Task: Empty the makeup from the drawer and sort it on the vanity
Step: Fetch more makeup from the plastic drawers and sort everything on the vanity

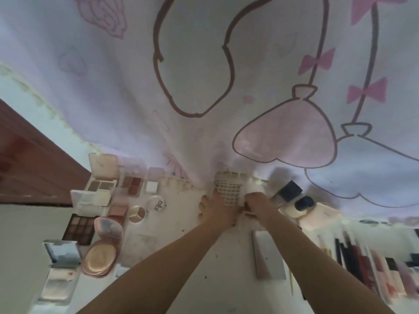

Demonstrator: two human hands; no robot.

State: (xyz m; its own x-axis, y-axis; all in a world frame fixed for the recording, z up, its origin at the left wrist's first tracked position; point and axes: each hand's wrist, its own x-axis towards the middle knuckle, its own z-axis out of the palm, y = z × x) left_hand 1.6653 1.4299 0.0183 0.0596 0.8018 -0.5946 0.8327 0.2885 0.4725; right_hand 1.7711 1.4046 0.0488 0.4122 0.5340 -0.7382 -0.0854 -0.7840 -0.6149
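A small white lattice basket (228,188) stands at the back middle of the white vanity top (172,236). My left hand (217,210) rests against the basket's lower left side with its fingers spread. My right hand (258,203) is just right of the basket, fingers curled round a small pale stick-like item (249,214) that is too blurred to name. Open eyeshadow palettes (102,184) and round compacts (99,259) lie sorted on the left. A row of lipsticks and slim tubes (367,266) lies on the right. The drawer is out of view.
Dark-capped bottles (288,192) and a pale jar (294,211) stand back right. A flat pale box (269,254) lies beside my right forearm. A printed pink-and-white cloth (204,87) hangs behind the vanity. Brown furniture (34,168) is at the left.
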